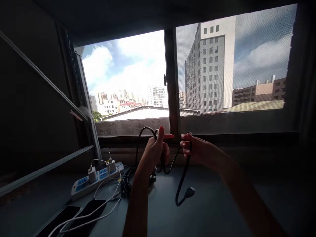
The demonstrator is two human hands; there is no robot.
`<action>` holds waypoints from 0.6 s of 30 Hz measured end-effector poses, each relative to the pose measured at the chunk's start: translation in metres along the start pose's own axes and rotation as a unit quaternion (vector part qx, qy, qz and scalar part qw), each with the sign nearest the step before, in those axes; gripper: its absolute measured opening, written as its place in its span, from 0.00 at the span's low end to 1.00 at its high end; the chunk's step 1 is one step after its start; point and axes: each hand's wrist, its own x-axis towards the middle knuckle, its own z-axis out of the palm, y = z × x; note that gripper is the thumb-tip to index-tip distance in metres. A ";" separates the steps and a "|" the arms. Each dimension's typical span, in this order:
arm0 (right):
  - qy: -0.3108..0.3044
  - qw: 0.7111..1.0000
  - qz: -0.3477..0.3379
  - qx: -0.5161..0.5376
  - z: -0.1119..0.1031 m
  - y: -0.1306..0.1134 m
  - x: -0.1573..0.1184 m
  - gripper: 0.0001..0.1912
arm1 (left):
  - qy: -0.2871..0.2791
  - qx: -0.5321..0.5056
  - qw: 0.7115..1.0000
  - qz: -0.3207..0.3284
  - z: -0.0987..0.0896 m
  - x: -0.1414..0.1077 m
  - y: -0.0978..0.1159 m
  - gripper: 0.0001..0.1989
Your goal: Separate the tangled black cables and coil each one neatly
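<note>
My left hand (158, 149) is raised above the table with its fingers curled around a black cable, its thumb up and its index finger pointing right. To its right, my right hand (194, 146) has its fingers bent around the same black cable (182, 179). From my right hand the cable hangs down to a dark connector (189, 192) with a lighter tip. A slack stretch of cable dips between the two hands, and another loop arches up to the left of my left hand. Behind my left forearm lies a black cable coil (127, 182), partly hidden.
A white power strip (100, 179) with two plugged-in chargers stands at the left of the table (209, 210). White cords run from it past two dark flat devices (60, 219). Metal frame bars (87, 98) rise at the left, and a window (172, 82) spans the back.
</note>
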 end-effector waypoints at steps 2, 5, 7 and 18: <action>0.037 0.999 -0.018 -0.033 -0.004 -0.013 -0.010 0.14 | 0.046 0.020 0.999 0.009 -0.011 0.003 -0.002 0.31; 0.084 0.990 -0.056 -0.096 -0.009 -0.032 -0.027 0.17 | 0.122 0.035 0.992 0.015 -0.021 0.006 -0.003 0.27; 0.130 0.976 -0.091 -0.146 -0.011 -0.042 -0.037 0.17 | 0.151 0.020 0.988 0.022 -0.023 0.006 -0.001 0.24; 0.249 0.939 -0.111 -0.208 0.002 -0.048 -0.043 0.19 | 0.200 -0.015 0.970 0.141 0.006 -0.005 0.009 0.26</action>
